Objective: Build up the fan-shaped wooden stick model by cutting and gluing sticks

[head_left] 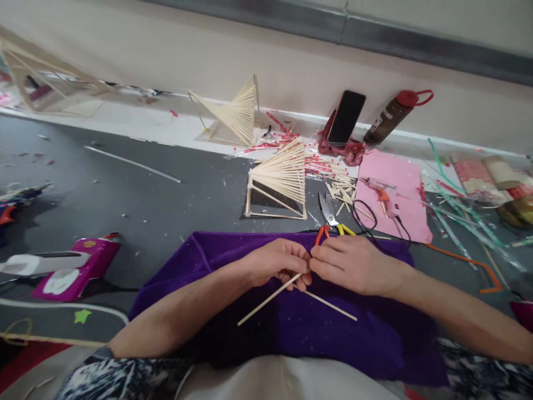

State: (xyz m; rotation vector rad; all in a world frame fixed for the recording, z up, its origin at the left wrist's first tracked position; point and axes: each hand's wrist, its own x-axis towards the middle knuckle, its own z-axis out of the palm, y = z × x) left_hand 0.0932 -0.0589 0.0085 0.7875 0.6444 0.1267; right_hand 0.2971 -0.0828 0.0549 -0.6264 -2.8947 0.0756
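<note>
Along the near edge of the bench (175, 205), over purple cloth (366, 333) | two pale sticks (268, 300), splayed | left hand (281, 261): pinching them | right hand (356, 264): curled at their ends, hold can't be told | risk: loosened pinch could drop one; right knuckles could nudge scissors (332, 220)

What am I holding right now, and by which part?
Two thin pale sticks, by their far ends, apparently in your left hand; your right hand meets it there, its own grip hidden.
</note>
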